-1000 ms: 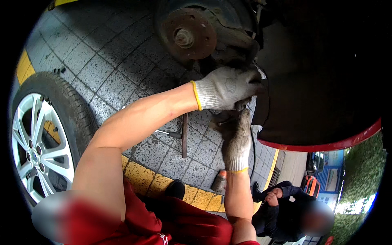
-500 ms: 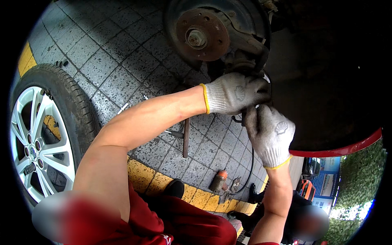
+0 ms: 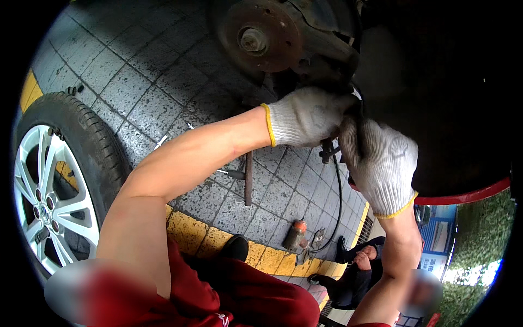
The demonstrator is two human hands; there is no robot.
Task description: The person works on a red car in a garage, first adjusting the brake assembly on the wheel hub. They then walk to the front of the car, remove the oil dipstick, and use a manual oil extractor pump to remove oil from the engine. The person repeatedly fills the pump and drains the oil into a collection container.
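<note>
White knit work gloves, darkened at the fingers and edged yellow at the cuff, cover both hands. My left hand (image 3: 308, 117) reaches in just below the rusty wheel hub (image 3: 272, 41), its fingers curled around something dark that the gloves hide. Close against it, at the lower right, my right hand (image 3: 384, 161) is also closed, fingers bent inward; what it grips cannot be made out. A small dark metal piece (image 3: 327, 152) sticks out below the gloves, between the two hands. Part of a thin dark line (image 3: 357, 94) shows above the fingers.
An alloy wheel with its tyre (image 3: 103, 147) lies at the left. A hammer-like handle (image 3: 248, 188) and a screwdriver (image 3: 235, 174) rest on the tiles. Nearer sits an orange-topped metal tool (image 3: 297, 234) by a black hose (image 3: 339, 212). A person (image 3: 354, 272) crouches beyond; the red body edge (image 3: 468, 193) curves at right.
My right hand has shifted right and slightly up. My left hand has moved a little left. The small dark metal piece shows more clearly between them, and the crouching person is less covered.
</note>
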